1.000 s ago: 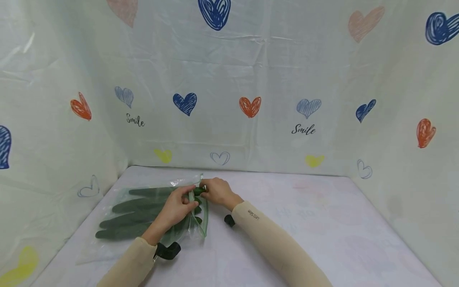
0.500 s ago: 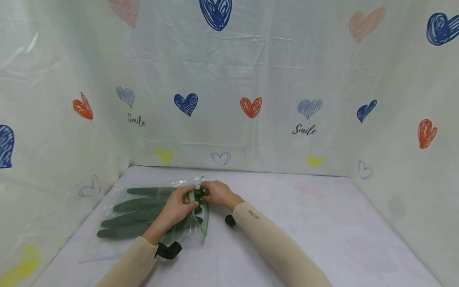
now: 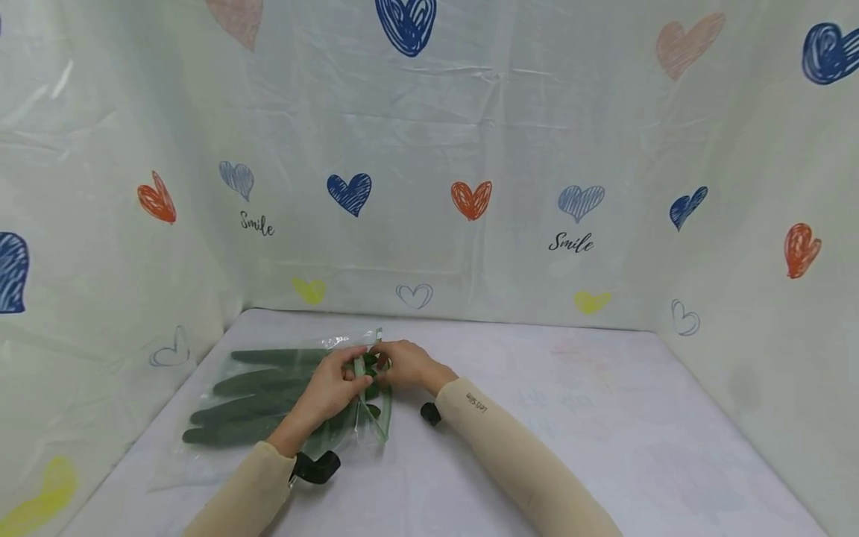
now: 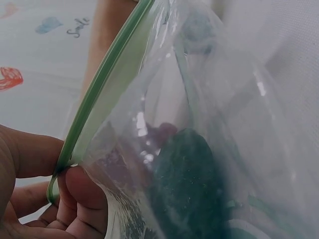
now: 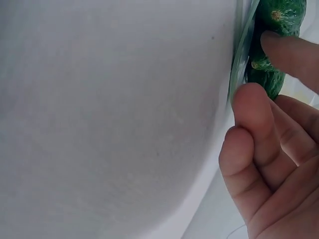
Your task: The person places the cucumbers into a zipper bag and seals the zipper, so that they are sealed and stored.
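Several long dark green cucumbers (image 3: 251, 384) lie side by side in a clear zip bag (image 3: 208, 466), whose mouth with green zip strips faces right. My left hand (image 3: 333, 384) pinches one green zip strip (image 4: 92, 102) between thumb and fingers. At the bag's mouth, my right hand (image 3: 411, 365) is against the cucumber ends. In the right wrist view its thumb (image 5: 294, 57) lies over the rounded cucumber ends (image 5: 284, 15), while the loosely bent fingers (image 5: 251, 107) are beside the bag's edge. A cucumber end (image 4: 187, 184) shows through the plastic in the left wrist view.
The bag rests on the left part of a white-covered table (image 3: 570, 447). White sheeting (image 3: 517, 134) with printed hearts and words hangs behind and at both sides. Black wrist-worn devices (image 3: 317, 468) sit by both sleeves.
The farthest cucumber has slid left, deeper into the bag, with the right hand's fingers following to the mouth. My left hand keeps its pinch on the zip strip.
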Tool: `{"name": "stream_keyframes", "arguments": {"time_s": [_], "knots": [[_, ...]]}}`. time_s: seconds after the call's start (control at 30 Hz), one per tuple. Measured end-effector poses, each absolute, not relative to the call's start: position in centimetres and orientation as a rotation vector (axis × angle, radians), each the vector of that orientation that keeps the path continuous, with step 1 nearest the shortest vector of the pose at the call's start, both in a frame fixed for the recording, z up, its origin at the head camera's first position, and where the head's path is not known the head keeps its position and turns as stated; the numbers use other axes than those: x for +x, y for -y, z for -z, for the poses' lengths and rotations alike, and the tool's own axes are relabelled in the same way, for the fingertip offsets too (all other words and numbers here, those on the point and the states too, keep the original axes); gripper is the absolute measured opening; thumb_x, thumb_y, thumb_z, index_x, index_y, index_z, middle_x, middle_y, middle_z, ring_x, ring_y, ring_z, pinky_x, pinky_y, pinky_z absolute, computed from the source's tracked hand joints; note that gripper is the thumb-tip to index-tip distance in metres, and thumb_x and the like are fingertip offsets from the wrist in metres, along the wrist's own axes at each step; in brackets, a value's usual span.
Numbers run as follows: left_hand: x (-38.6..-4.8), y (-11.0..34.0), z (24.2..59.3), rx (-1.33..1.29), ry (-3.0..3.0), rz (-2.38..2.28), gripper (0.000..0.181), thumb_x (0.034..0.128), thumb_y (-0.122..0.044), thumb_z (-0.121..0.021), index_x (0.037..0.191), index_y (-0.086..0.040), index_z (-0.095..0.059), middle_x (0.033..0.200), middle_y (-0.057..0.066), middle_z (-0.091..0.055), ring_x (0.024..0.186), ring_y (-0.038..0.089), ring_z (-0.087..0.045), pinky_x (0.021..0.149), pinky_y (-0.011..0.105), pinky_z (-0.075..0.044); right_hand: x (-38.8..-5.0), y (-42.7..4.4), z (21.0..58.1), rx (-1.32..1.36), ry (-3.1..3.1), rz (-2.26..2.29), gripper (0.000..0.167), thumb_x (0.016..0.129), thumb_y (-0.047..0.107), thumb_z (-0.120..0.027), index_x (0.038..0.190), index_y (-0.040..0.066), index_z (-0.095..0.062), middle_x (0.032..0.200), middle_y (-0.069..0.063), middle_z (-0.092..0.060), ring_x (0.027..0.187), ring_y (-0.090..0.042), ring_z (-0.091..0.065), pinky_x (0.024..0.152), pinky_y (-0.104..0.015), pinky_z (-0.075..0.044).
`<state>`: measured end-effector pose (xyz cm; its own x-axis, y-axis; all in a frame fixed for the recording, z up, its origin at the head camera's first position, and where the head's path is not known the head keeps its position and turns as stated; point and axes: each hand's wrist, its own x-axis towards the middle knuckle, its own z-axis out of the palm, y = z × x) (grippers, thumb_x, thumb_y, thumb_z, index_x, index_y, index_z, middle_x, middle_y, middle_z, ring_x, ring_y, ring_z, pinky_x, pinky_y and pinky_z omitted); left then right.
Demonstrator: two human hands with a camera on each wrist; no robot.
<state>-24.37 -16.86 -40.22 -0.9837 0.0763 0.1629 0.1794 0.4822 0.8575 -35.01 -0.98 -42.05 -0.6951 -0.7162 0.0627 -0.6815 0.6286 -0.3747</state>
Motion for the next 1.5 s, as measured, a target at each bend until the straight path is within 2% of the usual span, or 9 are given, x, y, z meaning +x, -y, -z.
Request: {"name": "stream_keyframes", "arguments": {"time_s": [0.53, 0.63, 0.77, 0.87, 1.0, 1.07, 1.2, 1.4, 1.5], "knots": [[-24.3, 16.7, 40.1, -0.211, 2.636, 1.520, 0.055, 0.0888, -0.005, -0.066, 0.140, 0.000, -0.045, 0.049, 0.003, -0.046, 0.043, 0.017, -0.044, 0.044, 0.030, -0.036, -34.9, 0.4, 41.4, -1.171, -2.725, 0.598, 0.043, 0.087, 0.027, -0.071, 0.127, 0.016, -0.060, 0.103, 0.004, -0.069, 0.106, -0.016, -0.060, 0.092, -0.034, -0.046], [-24.3, 16.7, 40.1, -0.203, 2.645, 1.522, 0.056, 0.0889, -0.005, -0.066, 0.140, -0.001, -0.045, 0.049, 0.002, -0.045, 0.043, 0.016, -0.043, 0.044, 0.030, -0.037, -35.0, -0.1, 41.1, -1.176, -2.712, 0.646, 0.039, 0.088, 0.026, -0.071, 0.124, 0.015, -0.062, 0.100, 0.005, -0.068, 0.100, -0.014, -0.061, 0.086, -0.030, -0.047], [-24.3, 16.6, 40.2, -0.190, 2.642, 1.512, 0.056, 0.0883, -0.005, -0.067, 0.140, -0.002, -0.046, 0.049, 0.003, -0.043, 0.042, 0.015, -0.041, 0.044, 0.029, -0.037, -35.4, -0.8, 40.6, -1.128, -2.674, 0.764, 0.036, 0.088, 0.023, -0.070, 0.122, 0.011, -0.063, 0.097, 0.002, -0.068, 0.077, -0.009, -0.065, 0.068, -0.024, -0.051], [-24.4, 16.5, 40.3, -0.192, 2.634, 1.491, 0.056, 0.0872, -0.004, -0.068, 0.139, -0.002, -0.048, 0.063, 0.006, -0.049, 0.045, 0.016, -0.044, 0.045, 0.030, -0.039, -35.9, -1.2, 40.5, -1.087, -2.679, 0.818, 0.034, 0.089, 0.023, -0.070, 0.120, 0.011, -0.063, 0.096, 0.001, -0.068, 0.065, -0.006, -0.063, 0.061, -0.022, -0.051], [-24.5, 16.4, 40.6, -0.207, 2.636, 1.491, 0.054, 0.0866, -0.003, -0.068, 0.138, -0.002, -0.050, 0.094, 0.011, -0.052, 0.052, 0.017, -0.050, 0.049, 0.030, -0.043, -36.6, -1.2, 40.5, -1.080, -2.747, 0.828, 0.030, 0.092, 0.028, -0.065, 0.119, 0.014, -0.063, 0.098, 0.002, -0.068, 0.074, -0.005, -0.061, 0.067, -0.023, -0.049], [-24.5, 16.3, 40.6, -0.217, 2.640, 1.521, 0.053, 0.0871, -0.003, -0.067, 0.137, -0.002, -0.050, 0.102, 0.013, -0.051, 0.057, 0.017, -0.052, 0.052, 0.031, -0.045, -36.8, -1.1, 40.5, -1.071, -2.766, 0.849, 0.031, 0.094, 0.032, -0.061, 0.120, 0.014, -0.062, 0.101, 0.001, -0.067, 0.081, -0.007, -0.060, 0.070, -0.025, -0.048], [-24.4, 16.3, 40.7, -0.238, 2.648, 1.556, 0.053, 0.0879, -0.003, -0.067, 0.138, -0.002, -0.049, 0.107, 0.014, -0.051, 0.065, 0.017, -0.053, 0.056, 0.031, -0.047, -37.1, -0.5, 40.8, -1.022, -2.745, 0.912, 0.038, 0.096, 0.037, -0.058, 0.126, 0.014, -0.057, 0.107, -0.003, -0.067, 0.084, -0.011, -0.062, 0.068, -0.028, -0.050], [-24.4, 16.9, 40.2, -0.254, 2.639, 1.518, 0.051, 0.0882, -0.006, -0.067, 0.137, -0.002, -0.051, 0.107, 0.013, -0.054, 0.068, 0.017, -0.055, 0.057, 0.032, -0.047, -37.5, 0.2, 41.8, -0.990, -2.732, 0.929, 0.041, 0.097, 0.042, -0.053, 0.128, 0.016, -0.054, 0.109, -0.003, -0.066, 0.088, -0.011, -0.062, 0.073, -0.029, -0.050], [-24.7, 17.5, 39.8, -0.258, 2.646, 1.456, 0.048, 0.0886, -0.007, -0.067, 0.134, -0.001, -0.053, 0.108, 0.014, -0.056, 0.074, 0.017, -0.057, 0.058, 0.032, -0.046, -37.5, 0.4, 41.8, -0.964, -2.698, 0.993, 0.045, 0.097, 0.045, -0.050, 0.130, 0.014, -0.054, 0.107, -0.003, -0.066, 0.083, -0.010, -0.063, 0.072, -0.030, -0.050]]}}
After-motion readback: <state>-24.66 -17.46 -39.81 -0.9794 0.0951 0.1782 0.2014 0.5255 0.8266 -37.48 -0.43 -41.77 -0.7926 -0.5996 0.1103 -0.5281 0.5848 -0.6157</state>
